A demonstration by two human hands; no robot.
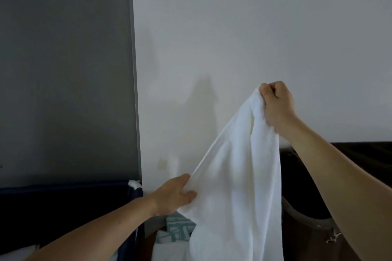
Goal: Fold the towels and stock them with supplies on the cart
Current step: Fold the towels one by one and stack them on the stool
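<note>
Towel (pixel 237 176), white, hangs in the lower middle of the head view, stretched between both hands in front of a pale wall (pixel 254 27). At centre right the right hand (pixel 277 104) is raised, its fingers curled tight around the towel's top corner. Lower left of centre, the left hand (pixel 176 195) pinches the towel's edge between thumb and fingers. A grey panel (pixel 63 70) fills the upper left, a dark blue bin (pixel 63 207) sits below it, and teal-patterned packets (pixel 178 229) lie at the bottom centre.
</note>
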